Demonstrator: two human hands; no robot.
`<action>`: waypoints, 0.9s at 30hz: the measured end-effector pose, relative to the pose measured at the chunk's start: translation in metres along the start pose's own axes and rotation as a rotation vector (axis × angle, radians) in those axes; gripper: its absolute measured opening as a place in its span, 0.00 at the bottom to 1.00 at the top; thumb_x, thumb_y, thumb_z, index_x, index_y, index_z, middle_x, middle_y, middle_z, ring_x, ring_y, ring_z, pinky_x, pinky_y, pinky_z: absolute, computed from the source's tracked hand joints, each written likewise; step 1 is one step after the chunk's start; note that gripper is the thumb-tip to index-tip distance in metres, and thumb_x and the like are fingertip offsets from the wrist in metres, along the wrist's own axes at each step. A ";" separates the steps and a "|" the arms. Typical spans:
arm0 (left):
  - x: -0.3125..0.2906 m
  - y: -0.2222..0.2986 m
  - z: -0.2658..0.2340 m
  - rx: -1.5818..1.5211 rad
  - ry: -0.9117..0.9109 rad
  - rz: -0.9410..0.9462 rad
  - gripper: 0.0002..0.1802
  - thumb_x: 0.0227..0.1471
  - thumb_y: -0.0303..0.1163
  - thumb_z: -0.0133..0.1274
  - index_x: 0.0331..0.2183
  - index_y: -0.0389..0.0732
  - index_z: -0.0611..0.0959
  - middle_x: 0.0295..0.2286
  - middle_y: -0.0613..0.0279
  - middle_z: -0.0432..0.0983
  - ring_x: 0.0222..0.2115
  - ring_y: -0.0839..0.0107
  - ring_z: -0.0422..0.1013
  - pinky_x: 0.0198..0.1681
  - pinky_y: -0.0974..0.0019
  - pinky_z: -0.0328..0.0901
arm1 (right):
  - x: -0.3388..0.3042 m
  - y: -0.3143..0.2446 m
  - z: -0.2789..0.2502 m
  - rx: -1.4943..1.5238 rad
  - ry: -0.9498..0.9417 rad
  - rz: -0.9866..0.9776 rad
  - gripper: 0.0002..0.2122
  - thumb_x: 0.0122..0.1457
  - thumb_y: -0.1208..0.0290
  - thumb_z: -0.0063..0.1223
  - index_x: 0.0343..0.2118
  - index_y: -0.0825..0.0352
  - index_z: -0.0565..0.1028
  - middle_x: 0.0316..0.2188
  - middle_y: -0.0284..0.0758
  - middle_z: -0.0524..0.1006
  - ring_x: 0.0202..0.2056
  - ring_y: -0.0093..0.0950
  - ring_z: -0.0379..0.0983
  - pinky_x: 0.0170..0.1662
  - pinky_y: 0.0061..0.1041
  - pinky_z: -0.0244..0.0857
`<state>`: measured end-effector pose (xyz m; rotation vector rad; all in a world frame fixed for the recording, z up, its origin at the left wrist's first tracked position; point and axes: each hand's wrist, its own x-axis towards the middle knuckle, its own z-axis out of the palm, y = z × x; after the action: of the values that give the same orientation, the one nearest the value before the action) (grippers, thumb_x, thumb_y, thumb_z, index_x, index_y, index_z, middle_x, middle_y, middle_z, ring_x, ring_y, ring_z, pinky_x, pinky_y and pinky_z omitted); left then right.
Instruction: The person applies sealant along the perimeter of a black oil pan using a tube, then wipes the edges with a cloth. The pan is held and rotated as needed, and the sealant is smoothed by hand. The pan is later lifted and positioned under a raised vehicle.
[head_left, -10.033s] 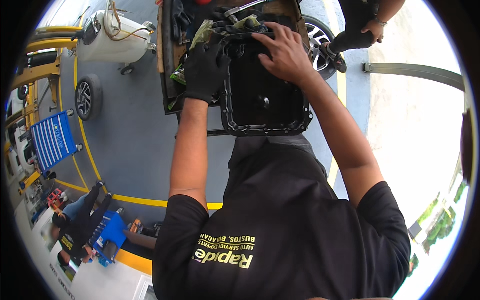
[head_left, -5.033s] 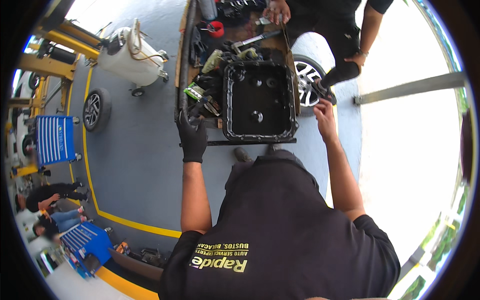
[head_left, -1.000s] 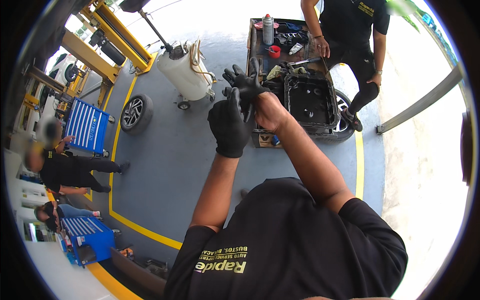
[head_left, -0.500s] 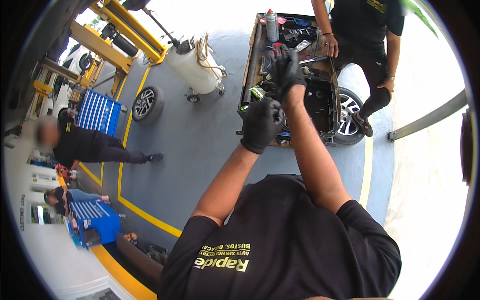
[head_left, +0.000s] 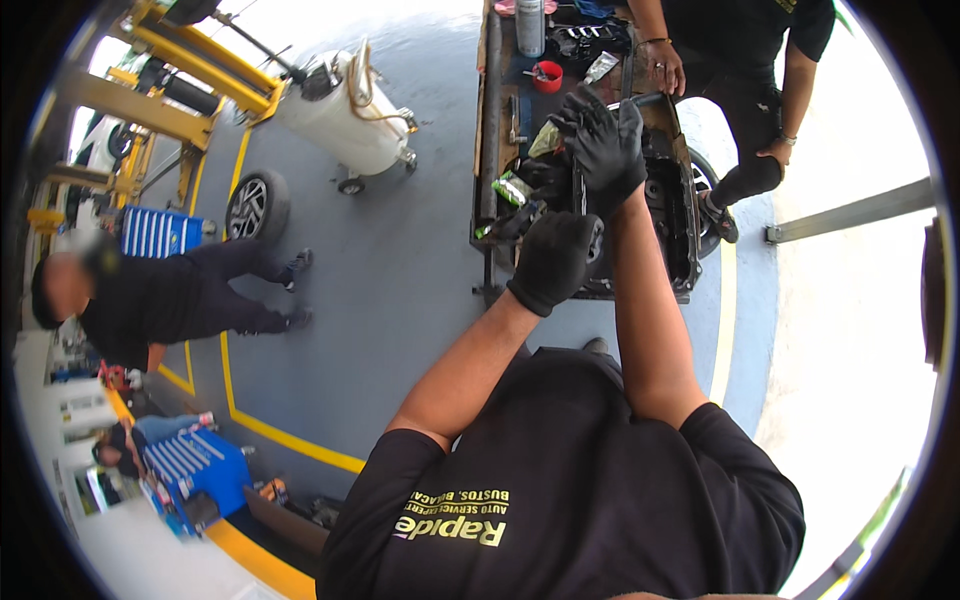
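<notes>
My left hand (head_left: 558, 262), in a black glove, is closed into a fist at the near edge of a workbench (head_left: 487, 130). Whatever it may hold is hidden. Just beyond it my right hand (head_left: 608, 150), gloved too, reaches over the bench with its fingers stretched and partly apart. Beside and under that hand lies a black metal pan-like part (head_left: 680, 215). A metal-ended tool (head_left: 650, 100) lies by my right fingertips. Left of my hands is a green and white packet (head_left: 512, 188), and farther off a red bowl (head_left: 547, 77) with something small in it.
A co-worker's hand (head_left: 668, 70) rests on the bench's far right side. A spray can (head_left: 530, 28) stands at the back. Leftward are a white wheeled tank (head_left: 350, 125), a loose wheel (head_left: 257, 205) and a walking person (head_left: 200, 290). Another wheel (head_left: 705, 205) sits right of the bench.
My view has shifted, so the bench sits higher in it. The right hand's fingers look more spread and the red bowl now shows fully. The person at left has stepped on.
</notes>
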<state>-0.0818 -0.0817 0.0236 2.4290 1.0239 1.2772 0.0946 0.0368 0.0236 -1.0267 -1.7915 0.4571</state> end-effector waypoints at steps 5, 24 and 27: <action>0.040 -0.061 -0.040 -0.431 0.040 -0.137 0.18 0.57 0.36 0.77 0.43 0.42 0.84 0.33 0.61 0.85 0.34 0.60 0.83 0.40 0.57 0.75 | 0.040 -0.049 0.024 -1.003 0.019 -0.280 0.21 0.76 0.62 0.51 0.69 0.54 0.79 0.71 0.35 0.78 0.72 0.28 0.73 0.79 0.55 0.52; 0.106 -0.202 -0.137 -0.438 0.334 -0.494 0.35 0.61 0.31 0.75 0.61 0.31 0.75 0.46 0.53 0.81 0.45 0.68 0.80 0.47 0.62 0.77 | 0.100 -0.117 0.091 1.970 -0.095 0.352 0.42 0.81 0.34 0.22 0.81 0.68 0.58 0.78 0.62 0.63 0.77 0.57 0.60 0.82 0.58 0.46; 0.098 -0.151 -0.169 -0.151 0.408 -0.210 0.36 0.57 0.32 0.77 0.59 0.30 0.75 0.48 0.49 0.81 0.46 0.63 0.80 0.50 0.58 0.75 | 0.093 -0.132 0.087 1.871 -0.027 0.489 0.47 0.78 0.29 0.20 0.82 0.69 0.57 0.76 0.62 0.65 0.77 0.54 0.61 0.82 0.54 0.48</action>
<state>-0.2507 0.0731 0.1161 1.9331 1.1917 1.7410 -0.0552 0.0488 0.1285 -0.0007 -0.4386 1.8827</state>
